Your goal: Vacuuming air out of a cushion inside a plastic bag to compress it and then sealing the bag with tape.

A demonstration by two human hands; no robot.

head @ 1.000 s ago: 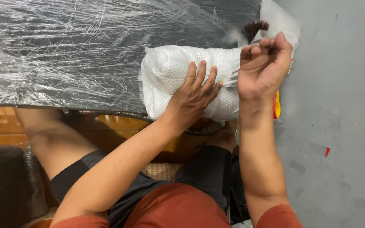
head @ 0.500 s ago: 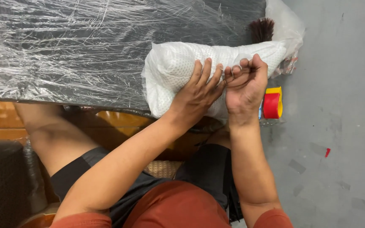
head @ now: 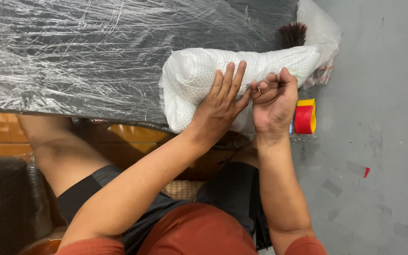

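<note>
A white foam-net bundle (head: 199, 78) lies on my lap against a big dark object wrapped in clear film (head: 81, 56). My left hand (head: 220, 101) presses flat on the bundle's near side, fingers stretched out and slightly apart. Right beside it, almost touching its fingertips, my right hand (head: 272, 101) is curled with thumb and fingers pinched on a small clear strip at the bundle's surface; what the strip is cannot be made out. A dark brush-like tuft (head: 293, 34) sticks out past the bundle's far end, next to a loose clear plastic bag (head: 319, 28).
A red and yellow tape dispenser (head: 304, 116) sits just right of my right wrist, above the grey floor (head: 383, 141). A small red scrap (head: 366, 172) lies on that floor. Brown wooden furniture (head: 5, 137) shows under the wrapped object at left.
My right hand has come back from the bundle's far end to beside my left hand, uncovering the tape dispenser. My left hand has stayed pressed on the bundle.
</note>
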